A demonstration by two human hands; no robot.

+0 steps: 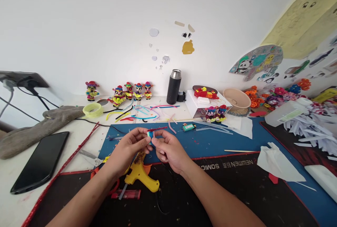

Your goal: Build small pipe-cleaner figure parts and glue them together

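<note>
A small blue and light-green fuzzy piece point(151, 134) is pinched between both hands above the blue mat. Out of its top a short dark red pipe cleaner point(159, 129) sticks to the right. My left hand point(133, 146) closes thumb and fingers on the piece's left side. On its right side, my right hand point(170, 146) grips with thumb and forefinger, the other fingers curled. Most of the piece hides behind the fingertips. Just below the hands lies a yellow hot glue gun point(143, 176), its upper part covered by my left hand.
Scissors point(91, 157), a black phone point(40, 162) and long red pipe cleaners point(65, 165) lie left. Behind stand small fuzzy figurines point(129, 90), a black thermos point(174, 87) and a white box point(197, 104). Loose pipe cleaners point(143, 116) are strewn before them. Tissue point(279, 163) lies right.
</note>
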